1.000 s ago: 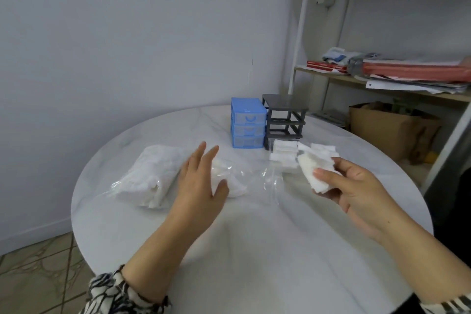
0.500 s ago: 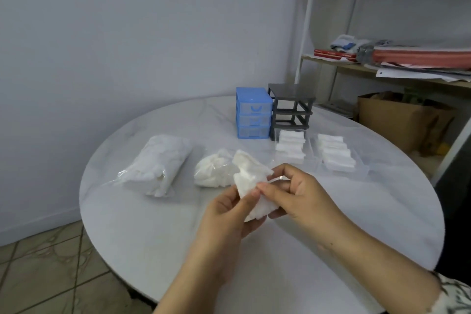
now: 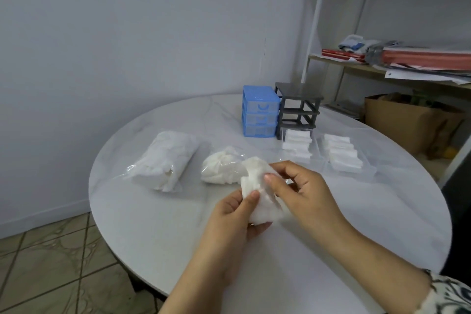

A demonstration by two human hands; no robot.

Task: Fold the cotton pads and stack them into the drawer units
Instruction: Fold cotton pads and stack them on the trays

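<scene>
Soft white cotton pad (image 3: 257,194), crumpled, pinched between left hand (image 3: 233,219) and right hand (image 3: 303,194) above round marble-look table (image 3: 158,232). Behind: boxy blue drawer unit (image 3: 259,114), empty grey frame (image 3: 298,109), 2 clear trays of folded pads (image 3: 297,144).

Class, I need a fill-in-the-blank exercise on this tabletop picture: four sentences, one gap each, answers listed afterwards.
1. Both the left hand and the right hand hold a white cotton ____.
2. The drawer unit with its drawers in place is coloured ____.
3. The dark grey frame stands to the ____ of it.
4. The round table top is coloured ____.

Answers: pad; blue; right; white
</scene>
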